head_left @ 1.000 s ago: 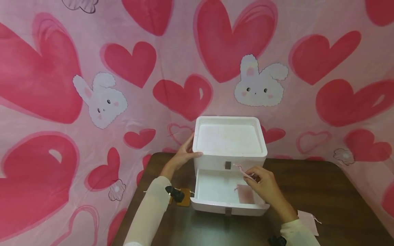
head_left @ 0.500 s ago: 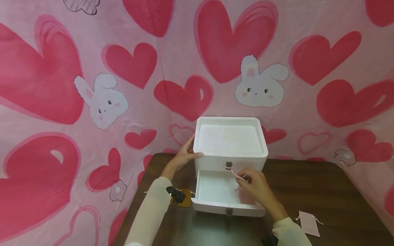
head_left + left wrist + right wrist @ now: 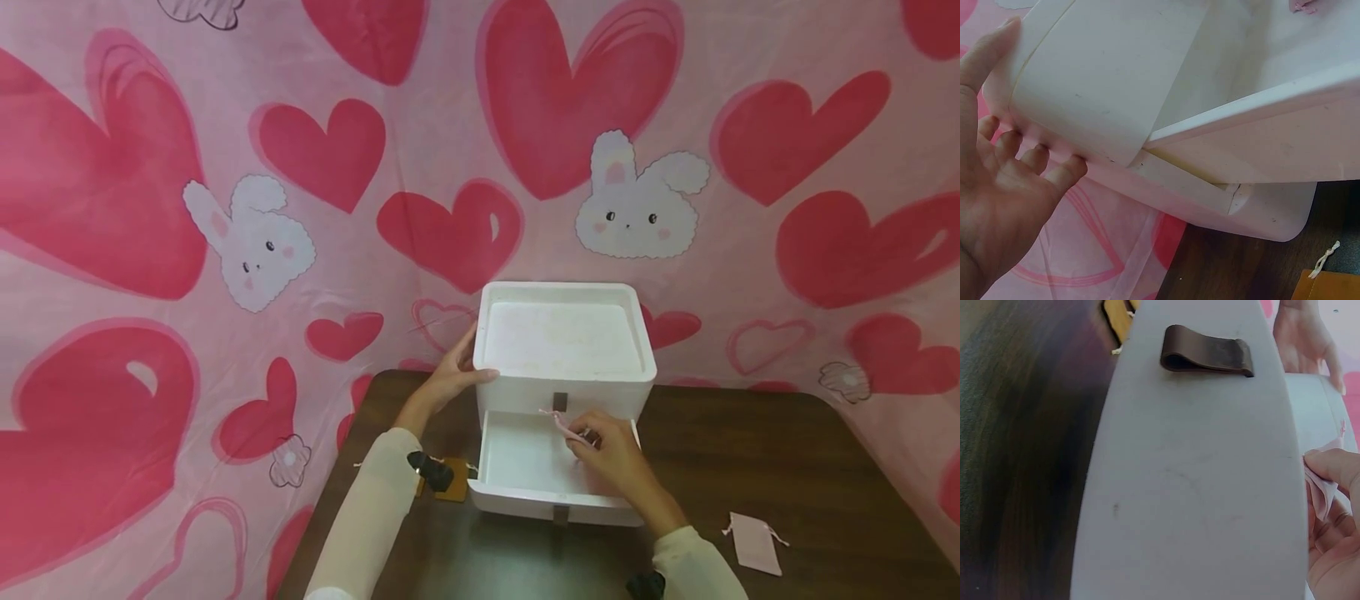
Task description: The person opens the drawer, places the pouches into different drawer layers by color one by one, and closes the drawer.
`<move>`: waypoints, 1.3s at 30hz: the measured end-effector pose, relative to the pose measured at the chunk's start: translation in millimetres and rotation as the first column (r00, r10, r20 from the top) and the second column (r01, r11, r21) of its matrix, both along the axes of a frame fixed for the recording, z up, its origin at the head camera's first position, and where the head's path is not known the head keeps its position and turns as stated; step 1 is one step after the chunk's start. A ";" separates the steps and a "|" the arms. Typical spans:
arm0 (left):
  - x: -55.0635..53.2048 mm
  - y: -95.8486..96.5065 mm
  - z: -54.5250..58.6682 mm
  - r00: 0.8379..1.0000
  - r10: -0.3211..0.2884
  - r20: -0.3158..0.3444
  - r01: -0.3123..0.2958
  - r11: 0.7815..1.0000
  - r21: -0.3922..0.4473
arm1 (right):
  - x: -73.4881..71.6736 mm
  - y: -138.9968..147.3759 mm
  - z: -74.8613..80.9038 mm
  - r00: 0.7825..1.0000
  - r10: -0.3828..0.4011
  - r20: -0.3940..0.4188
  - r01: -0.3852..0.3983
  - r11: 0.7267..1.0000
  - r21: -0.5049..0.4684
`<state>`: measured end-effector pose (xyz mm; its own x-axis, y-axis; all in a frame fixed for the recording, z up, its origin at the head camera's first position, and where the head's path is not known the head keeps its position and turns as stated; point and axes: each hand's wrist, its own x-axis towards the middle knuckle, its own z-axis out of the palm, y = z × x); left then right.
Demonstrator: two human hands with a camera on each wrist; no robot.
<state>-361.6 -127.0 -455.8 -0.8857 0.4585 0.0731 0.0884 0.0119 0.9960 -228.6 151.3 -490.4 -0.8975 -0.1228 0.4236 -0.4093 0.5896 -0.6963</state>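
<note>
A white two-drawer box (image 3: pixel 562 337) stands on the dark table, its lower drawer (image 3: pixel 517 467) pulled out. My left hand (image 3: pixel 450 379) rests against the box's left side, thumb along the upper front edge; the left wrist view shows the fingertips (image 3: pixel 1071 167) touching the side. Over the drawer, my right hand (image 3: pixel 609 446) pinches a thin pink drawstring pouch (image 3: pixel 567 427) between thumb and fingers, its cord end pointing left. In the right wrist view the pouch (image 3: pixel 1321 487) looks folded in the fingers. The drawer's right part is hidden behind the right hand.
Another pink drawstring pouch (image 3: pixel 755 543) lies on the table at the right. Tan pouches (image 3: pixel 452 481) lie left of the drawer, partly behind the left wrist strap. A brown pull tab (image 3: pixel 1207 351) sticks out of the drawer front. A pink heart-patterned cloth (image 3: pixel 435 75) hangs behind.
My right hand has moved left over the drawer with the pink pouch, covering the pouch seen inside it earlier. The pouch on the table has come into full view. The left hand stays put.
</note>
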 end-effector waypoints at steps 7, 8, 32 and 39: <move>-0.7 -0.2 0.2 1.000 -0.008 0.008 0.008 1.000 0.001 | -0.3 -0.4 -5.0 0.999 -0.030 0.042 0.029 0.999 0.033; -1.0 -0.2 0.0 1.000 -0.007 0.012 0.006 1.000 0.002 | -0.2 -0.9 -5.5 0.998 -0.033 0.049 0.031 0.999 0.036; -4.1 0.8 -0.3 1.000 -0.005 -0.006 0.005 1.000 -0.005 | -4.0 -3.5 -10.5 0.959 -0.101 0.266 0.065 0.988 0.140; -3.8 0.1 -1.4 1.000 -0.011 -0.002 0.011 1.000 0.005 | -0.8 -4.1 -8.4 0.949 -0.113 0.293 0.065 0.983 0.170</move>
<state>-365.4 -126.9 -457.1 -0.8802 0.4682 0.0773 0.0906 0.0059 0.9959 -229.4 147.2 -498.8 -0.9903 -0.0793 0.1143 -0.1360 0.7255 -0.6747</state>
